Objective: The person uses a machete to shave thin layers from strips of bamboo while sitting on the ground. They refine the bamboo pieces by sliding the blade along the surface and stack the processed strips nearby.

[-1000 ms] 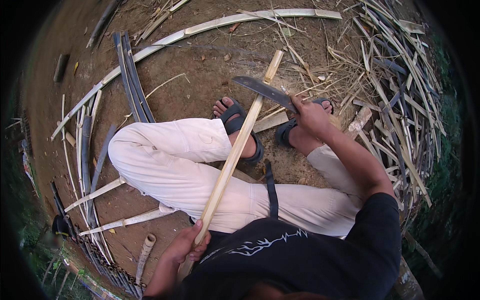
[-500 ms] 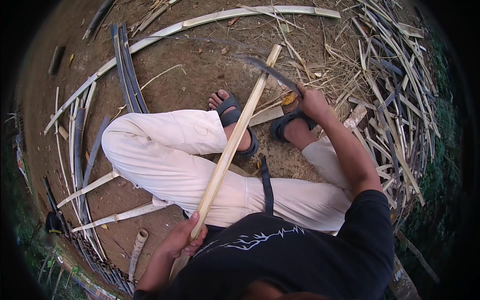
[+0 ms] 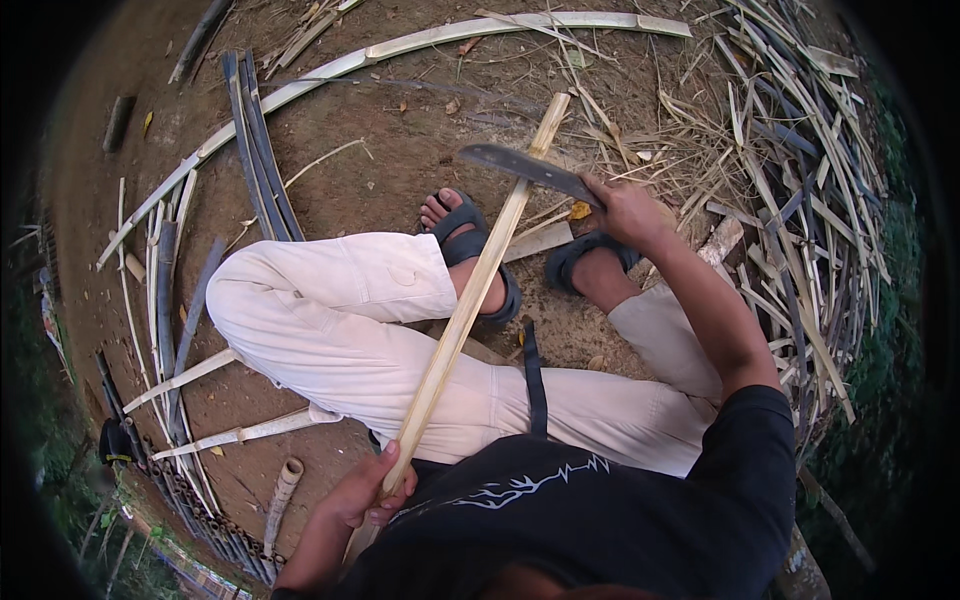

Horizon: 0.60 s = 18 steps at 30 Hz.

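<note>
A long pale split bamboo strip (image 3: 463, 318) slants across my lap, from my body up past my sandalled feet. My left hand (image 3: 372, 487) is wrapped round its lower part, close to my shirt. In my right hand (image 3: 630, 213) I grip a machete (image 3: 520, 163) by its handle, which the fingers mostly hide. The dark, broad blade lies across the strip near its far end and points left. Whether the edge bites into the bamboo or only rests on it I cannot tell.
A heap of split bamboo strips (image 3: 800, 220) lies on the right, with thin shavings (image 3: 690, 165) beside it. One long curved bamboo strip (image 3: 310, 78) arcs over the bare soil ahead. Dark bamboo pieces (image 3: 262, 150) lie at the left, and a short bamboo tube (image 3: 283, 500) lies near my left forearm.
My right hand and the machete have moved slightly down along the strip toward me, and the blade has turned flatter across it. The left hand keeps its hold on the strip.
</note>
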Motion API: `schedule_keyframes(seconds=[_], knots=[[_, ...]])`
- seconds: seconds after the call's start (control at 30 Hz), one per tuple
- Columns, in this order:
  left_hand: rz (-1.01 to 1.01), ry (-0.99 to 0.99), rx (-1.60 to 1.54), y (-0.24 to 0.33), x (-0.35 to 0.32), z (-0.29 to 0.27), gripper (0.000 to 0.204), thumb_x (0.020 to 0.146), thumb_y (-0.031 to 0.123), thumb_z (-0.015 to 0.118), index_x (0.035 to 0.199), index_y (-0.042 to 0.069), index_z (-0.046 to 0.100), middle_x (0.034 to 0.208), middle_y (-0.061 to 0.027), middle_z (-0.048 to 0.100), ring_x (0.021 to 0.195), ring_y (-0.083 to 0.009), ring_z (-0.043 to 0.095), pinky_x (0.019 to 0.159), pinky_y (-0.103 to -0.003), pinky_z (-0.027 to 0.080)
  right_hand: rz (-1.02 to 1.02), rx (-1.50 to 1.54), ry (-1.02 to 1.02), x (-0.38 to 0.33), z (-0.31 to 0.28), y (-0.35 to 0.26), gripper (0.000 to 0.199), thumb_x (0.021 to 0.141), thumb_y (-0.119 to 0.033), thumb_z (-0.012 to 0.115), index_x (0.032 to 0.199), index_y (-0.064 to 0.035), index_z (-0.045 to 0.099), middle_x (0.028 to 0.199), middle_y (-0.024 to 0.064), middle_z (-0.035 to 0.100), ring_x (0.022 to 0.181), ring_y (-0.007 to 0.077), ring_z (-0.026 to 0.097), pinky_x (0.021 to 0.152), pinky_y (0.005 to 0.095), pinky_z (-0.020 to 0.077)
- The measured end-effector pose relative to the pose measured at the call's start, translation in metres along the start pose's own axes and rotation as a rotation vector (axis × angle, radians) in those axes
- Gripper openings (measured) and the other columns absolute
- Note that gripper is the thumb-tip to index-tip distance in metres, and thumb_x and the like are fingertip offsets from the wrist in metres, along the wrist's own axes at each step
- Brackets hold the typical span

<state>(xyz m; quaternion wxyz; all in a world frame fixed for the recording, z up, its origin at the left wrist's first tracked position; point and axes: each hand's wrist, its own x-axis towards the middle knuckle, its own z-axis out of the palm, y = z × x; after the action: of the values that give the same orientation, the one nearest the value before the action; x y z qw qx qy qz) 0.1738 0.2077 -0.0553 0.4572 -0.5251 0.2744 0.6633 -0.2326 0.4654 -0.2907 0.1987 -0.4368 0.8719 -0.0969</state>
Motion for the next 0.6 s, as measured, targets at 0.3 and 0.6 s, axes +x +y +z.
schedule_keyframes(seconds=[0.3, 0.6], knots=[[-0.028, 0.049, 0.013, 0.005, -0.003, 0.004, 0.073, 0.095, 0.073, 0.036, 0.074, 0.007, 0.059, 0.049, 0.0005, 0.042, 0.036, -0.0081, 0.032, 0.033, -0.024, 0.022, 0.018, 0.009, -0.106, 0.024, -0.008, 0.010, 0.052, 0.083, -0.016, 0.063, 0.135, -0.0127, 0.057, 0.087, 0.0217, 0.069, 0.081, 0.0402, 0.068, 0.075, 0.0503, 0.0538], [-0.060, 0.033, 0.006, 0.006, -0.012, 0.008, 0.073, 0.095, 0.073, 0.035, 0.072, 0.007, 0.058, 0.048, 0.0013, 0.040, 0.036, -0.0080, 0.032, 0.034, -0.023, 0.021, 0.043, -0.058, -0.080, 0.019, 0.001, 0.018, 0.062, 0.083, -0.018, 0.065, 0.143, -0.0178, 0.048, 0.095, 0.0172, 0.070, 0.080, 0.0377, 0.068, 0.074, 0.0489, 0.0553]])
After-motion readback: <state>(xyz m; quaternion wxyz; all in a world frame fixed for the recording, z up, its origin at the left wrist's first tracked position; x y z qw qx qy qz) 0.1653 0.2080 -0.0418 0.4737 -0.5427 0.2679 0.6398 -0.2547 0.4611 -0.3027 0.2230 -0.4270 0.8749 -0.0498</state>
